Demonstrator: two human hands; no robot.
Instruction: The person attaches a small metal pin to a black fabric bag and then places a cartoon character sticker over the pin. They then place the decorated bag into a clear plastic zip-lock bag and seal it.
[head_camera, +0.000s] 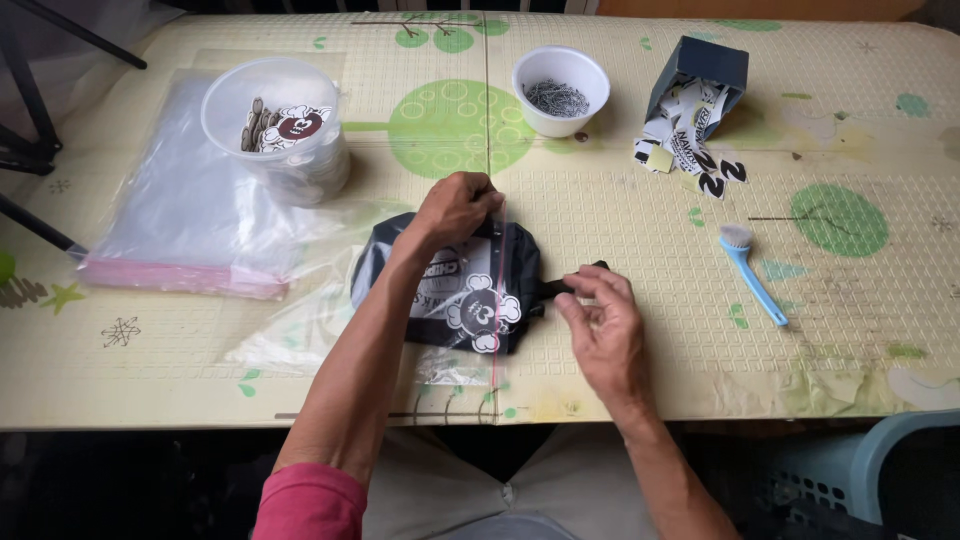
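Patterned table (600, 380): left hand (455, 208) and right hand (600, 320) each pinch the black pouch (470, 290).

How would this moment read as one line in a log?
left hand: pinching clear zip bag top | right hand: pinching black strap | bag holds black folded item | on table

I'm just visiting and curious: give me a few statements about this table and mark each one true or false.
1. The left hand rests on a black item in a clear bag. True.
2. The white bowl holds fruit. False: it holds small metal pieces.
3. A blue brush lies right of the hands. True.
4. The right hand grips the brush. False: its fingers pinch a black strap at the bag's edge.
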